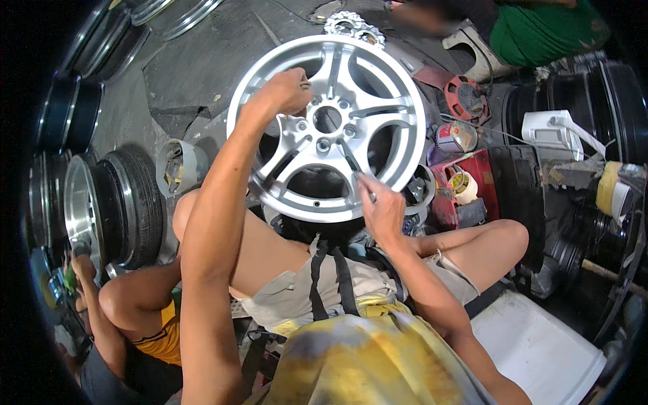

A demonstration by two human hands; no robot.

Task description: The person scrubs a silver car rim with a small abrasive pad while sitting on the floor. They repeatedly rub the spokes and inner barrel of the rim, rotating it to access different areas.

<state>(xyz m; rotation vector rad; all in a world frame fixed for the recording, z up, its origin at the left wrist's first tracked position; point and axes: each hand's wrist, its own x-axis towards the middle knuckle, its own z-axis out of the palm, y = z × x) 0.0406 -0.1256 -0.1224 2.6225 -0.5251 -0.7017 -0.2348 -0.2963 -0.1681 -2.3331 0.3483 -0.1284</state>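
Note:
A silver alloy wheel rim (329, 61) with paired spokes lies face up in front of me, above my crossed legs. Round its centre bore sit several bolt holes. My left hand (287, 93) is closed over the upper left spoke; its fingertips and whatever they grip are hidden. At the lower right spoke, my right hand (383, 209) is closed in a pinch. Something small and thin, too little to name, shows at its fingers by the slot in the spoke.
Left stand a grey bucket (182, 167), a tyre (138, 206) and more rims (82, 189). A co-worker's hand (84, 267) is by one rim. Right are a red crate (482, 185), a tin (456, 137) and a white box lid (540, 344). Another person in green (543, 34) sits beyond.

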